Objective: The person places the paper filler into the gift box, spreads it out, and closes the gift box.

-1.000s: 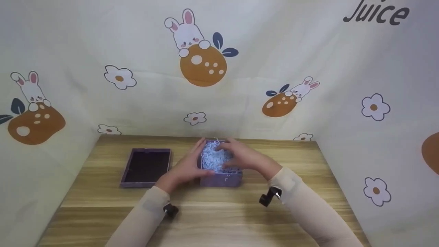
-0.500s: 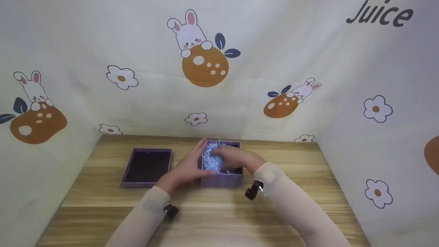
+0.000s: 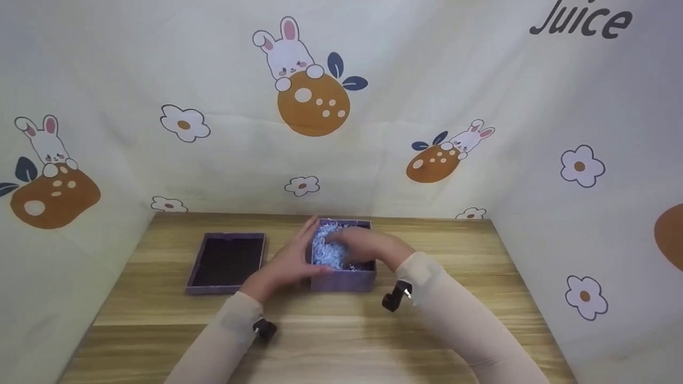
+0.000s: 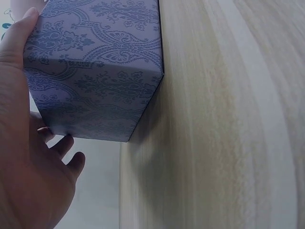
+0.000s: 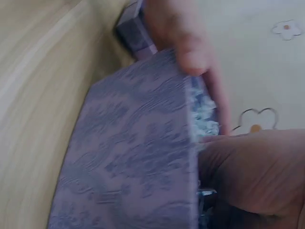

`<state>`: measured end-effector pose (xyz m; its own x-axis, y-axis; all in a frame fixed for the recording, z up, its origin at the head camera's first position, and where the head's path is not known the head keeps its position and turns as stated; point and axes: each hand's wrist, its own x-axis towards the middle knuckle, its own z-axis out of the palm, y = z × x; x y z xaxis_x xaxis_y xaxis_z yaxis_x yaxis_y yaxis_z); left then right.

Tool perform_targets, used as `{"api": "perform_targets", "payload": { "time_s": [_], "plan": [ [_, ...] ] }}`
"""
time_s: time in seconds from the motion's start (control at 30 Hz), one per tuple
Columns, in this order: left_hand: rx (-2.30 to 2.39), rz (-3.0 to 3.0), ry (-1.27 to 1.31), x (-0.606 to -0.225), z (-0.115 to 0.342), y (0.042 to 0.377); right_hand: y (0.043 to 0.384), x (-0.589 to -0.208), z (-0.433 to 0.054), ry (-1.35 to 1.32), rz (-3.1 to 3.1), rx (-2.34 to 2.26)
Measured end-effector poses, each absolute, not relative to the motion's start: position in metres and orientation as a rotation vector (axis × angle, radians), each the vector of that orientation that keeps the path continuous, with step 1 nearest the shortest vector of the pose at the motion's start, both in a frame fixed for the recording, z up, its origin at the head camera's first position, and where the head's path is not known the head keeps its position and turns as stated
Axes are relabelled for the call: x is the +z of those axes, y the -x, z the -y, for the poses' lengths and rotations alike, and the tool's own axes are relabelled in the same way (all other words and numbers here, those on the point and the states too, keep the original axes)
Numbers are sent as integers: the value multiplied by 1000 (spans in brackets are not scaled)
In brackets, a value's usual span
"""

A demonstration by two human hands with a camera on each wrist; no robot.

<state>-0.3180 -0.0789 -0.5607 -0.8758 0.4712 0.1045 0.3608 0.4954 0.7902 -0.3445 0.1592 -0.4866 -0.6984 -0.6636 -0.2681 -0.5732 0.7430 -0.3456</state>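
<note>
A purple patterned box stands with its top uncovered on the table, light blue shredded paper heaped in its left part. The dark inside shows along its right side. My left hand steadies the box from the left, thumb over the near rim and fingers along the far left corner. In the left wrist view that hand spans the box's patterned wall. My right hand reaches down into the box against the shreds, its fingertips hidden. In the right wrist view it bends over the rim.
A shallow purple lid lies inside-up on the wooden table, to the left of the box. Behind and on both sides hangs a pale cloth printed with rabbits, oranges and flowers.
My right hand has moved left and deeper into the box. The shredded paper has been pushed to the left, baring the dark right side. My left hand stays on the box.
</note>
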Motion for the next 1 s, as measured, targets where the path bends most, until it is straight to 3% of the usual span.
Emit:
{"api": "perform_targets", "payload": {
  "time_s": [0.27, 0.43, 1.0],
  "plan": [
    [1318, -2607, -729, -562, 77, 320, 334, -468, -189, 1091, -2542, -698],
    [1344, -2598, -721, -563, 78, 319, 328, -469, -194, 1048, -2367, -782],
    [1323, -2610, -728, -565, 78, 319, 346, -497, -152, 916, -2420, -374]
  ]
}}
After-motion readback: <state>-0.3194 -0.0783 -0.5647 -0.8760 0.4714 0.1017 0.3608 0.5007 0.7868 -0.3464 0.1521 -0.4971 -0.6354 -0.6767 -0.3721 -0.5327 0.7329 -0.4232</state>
